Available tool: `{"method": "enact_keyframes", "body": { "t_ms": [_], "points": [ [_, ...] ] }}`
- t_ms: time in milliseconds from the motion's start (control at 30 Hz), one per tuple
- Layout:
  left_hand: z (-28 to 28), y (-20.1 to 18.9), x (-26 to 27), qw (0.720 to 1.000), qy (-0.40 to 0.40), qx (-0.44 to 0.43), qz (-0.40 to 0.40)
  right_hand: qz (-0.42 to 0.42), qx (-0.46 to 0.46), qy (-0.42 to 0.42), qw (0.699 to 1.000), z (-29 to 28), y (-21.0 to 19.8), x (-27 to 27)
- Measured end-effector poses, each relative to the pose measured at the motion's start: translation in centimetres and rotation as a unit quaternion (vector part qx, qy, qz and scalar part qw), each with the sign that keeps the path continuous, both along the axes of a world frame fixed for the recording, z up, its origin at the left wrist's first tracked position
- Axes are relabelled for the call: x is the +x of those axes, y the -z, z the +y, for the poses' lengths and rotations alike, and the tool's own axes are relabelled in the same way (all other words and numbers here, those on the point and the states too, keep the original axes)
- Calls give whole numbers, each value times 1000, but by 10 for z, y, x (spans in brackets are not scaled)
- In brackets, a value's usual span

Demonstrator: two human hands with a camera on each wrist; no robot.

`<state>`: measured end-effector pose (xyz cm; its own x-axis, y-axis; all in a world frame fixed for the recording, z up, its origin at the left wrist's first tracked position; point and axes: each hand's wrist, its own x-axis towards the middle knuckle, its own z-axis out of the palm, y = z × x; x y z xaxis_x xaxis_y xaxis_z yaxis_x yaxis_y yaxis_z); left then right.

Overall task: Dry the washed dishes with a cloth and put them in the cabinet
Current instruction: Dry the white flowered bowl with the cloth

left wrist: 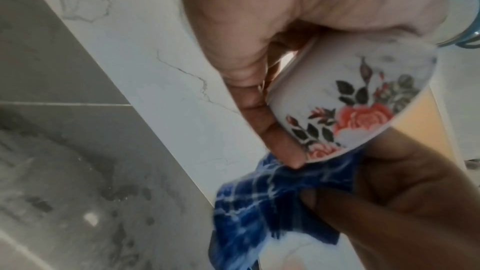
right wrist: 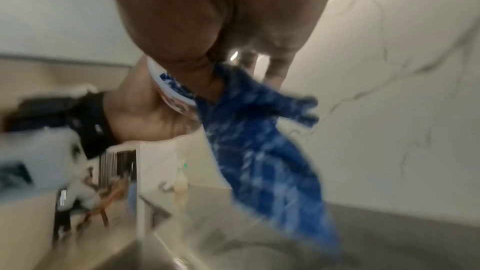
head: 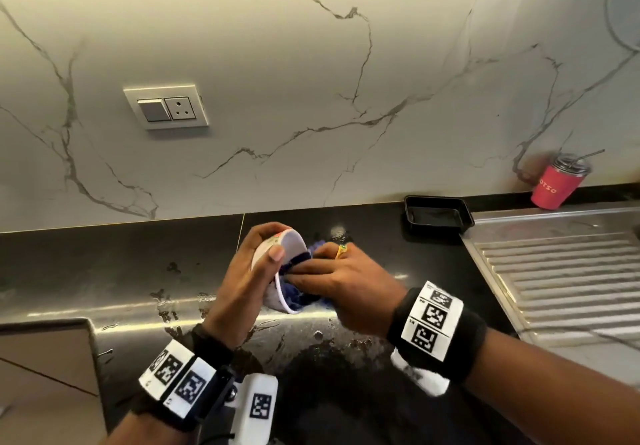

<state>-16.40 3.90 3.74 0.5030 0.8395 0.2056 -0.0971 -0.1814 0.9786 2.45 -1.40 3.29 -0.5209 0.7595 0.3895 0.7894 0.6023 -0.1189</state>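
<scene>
Your left hand (head: 242, 281) grips the floral bowl (head: 282, 268) by its outer wall above the dark surface (head: 121, 271); your right hand (head: 343, 278) presses the blue cloth (head: 298, 297) inside. Likely ceramic: rigid, breakable, slippery when wet. Hold by wall and rim.

The red tumbler (head: 557, 187) reads "OTSO" (first letters possibly hidden).
</scene>
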Motion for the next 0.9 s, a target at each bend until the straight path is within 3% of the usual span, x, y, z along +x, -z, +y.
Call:
{"method": "enact_keyframes", "body": {
  "t_ms": [67,133,233,367,500,567,667,767,833,900],
  "points": [
    [-3,-5,3,998,33,-47,2,-101,75,10,992,2,-5,11],
    [-1,-11,7,997,40,-71,-19,-103,81,25,991,1,-10,12],
    [5,-20,14,994,21,-80,-70,14,33,77,996,0,-12,2],
    [4,-25,22,998,-17,16,-54,230,-19,53,972,-6,-11,-5],
    [-1,-16,24,998,6,44,-40,267,-1,73,961,-21,-9,-9],
    [-1,-15,23,995,60,-32,-77,228,40,80,969,-26,-7,-6],
    [-1,-16,13,964,129,-187,-135,106,115,80,984,-30,-5,6],
    [2,-16,10,937,141,-309,-81,-9,153,47,987,-32,-5,17],
    [2,-14,12,896,184,-403,-25,-69,164,19,984,-30,-4,21],
    [1,-14,9,874,213,-436,28,-96,177,0,980,-28,-2,26]
  ]
}}
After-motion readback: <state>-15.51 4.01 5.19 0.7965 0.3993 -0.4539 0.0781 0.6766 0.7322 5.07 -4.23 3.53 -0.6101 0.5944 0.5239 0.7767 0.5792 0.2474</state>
